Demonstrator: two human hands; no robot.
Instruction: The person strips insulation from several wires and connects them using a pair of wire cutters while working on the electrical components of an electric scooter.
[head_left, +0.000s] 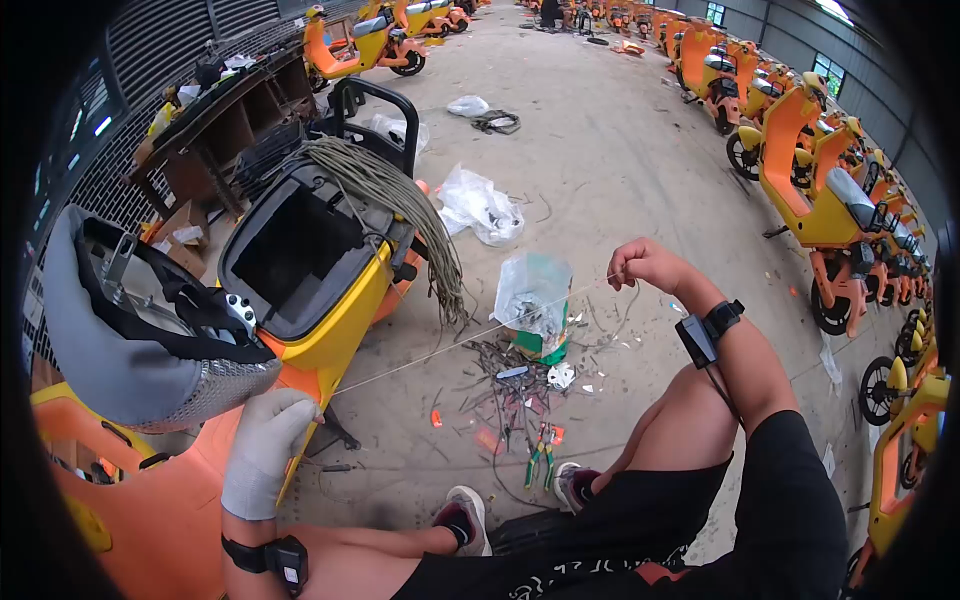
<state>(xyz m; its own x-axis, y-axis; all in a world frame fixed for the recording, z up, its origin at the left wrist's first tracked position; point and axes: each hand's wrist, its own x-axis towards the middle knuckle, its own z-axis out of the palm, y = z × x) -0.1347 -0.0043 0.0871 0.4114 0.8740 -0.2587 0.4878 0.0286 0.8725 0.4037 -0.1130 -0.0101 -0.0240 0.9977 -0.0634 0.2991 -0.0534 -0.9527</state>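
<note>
A thin pale string (pixel 470 335) is stretched diagonally between my hands. My left hand (pixel 268 445), in a light grey glove, pinches one end beside the yellow and orange scooter body (pixel 330 360). My right hand (pixel 647 265), bare and raised to the right, pinches the other end. The scooter's grey seat (pixel 130 330) is flipped up beside its open storage compartment (pixel 377 262), with coiled olive rope (pixel 390 190) draped over it. Behind the string stands a green container (pixel 540 345) with a clear bag of scraps. Pliers (pixel 540 460) lie on the floor amid dark offcuts.
Rows of orange and yellow scooters (pixel 795 170) line the right side. A cluttered wooden workbench (pixel 188 165) stands at back left. White plastic bags (pixel 470 200) and a coil of cable (pixel 495 120) lie on the concrete floor (pixel 600 150). A person (pixel 548 15) is in the far background.
</note>
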